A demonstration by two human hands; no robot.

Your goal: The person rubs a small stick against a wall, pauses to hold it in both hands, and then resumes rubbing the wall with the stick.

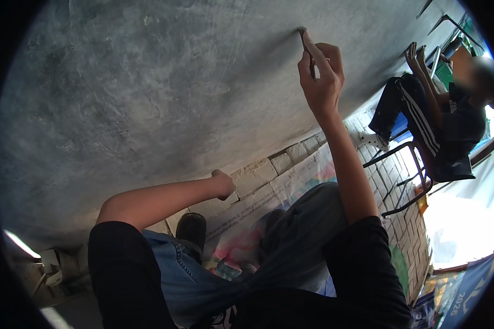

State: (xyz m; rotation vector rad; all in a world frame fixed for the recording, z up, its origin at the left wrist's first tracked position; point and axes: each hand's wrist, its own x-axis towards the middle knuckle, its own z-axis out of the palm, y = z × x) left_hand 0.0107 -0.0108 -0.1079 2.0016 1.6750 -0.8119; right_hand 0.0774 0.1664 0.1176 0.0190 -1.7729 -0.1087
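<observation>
My right hand [324,74] is raised to a grey, smooth-plastered wall [148,93], pinching a slim dark stick-like tool [312,67]. The tool's far end shows just past the index fingertip, right at the wall surface, and a soft shadow falls beside it. Its exact kind I cannot tell. Lower down, near the wall's bottom edge, my left hand [223,185] is curled into a fist with nothing showing out of it. My knees, in blue jeans [296,241], are bent below the hands.
A printed banner sheet [241,219] lies over the brick paving [409,219]. To the right another person [444,109] sits on a metal-framed chair [417,203], hands near the same wall. Pale blocks [52,263] stand at the lower left.
</observation>
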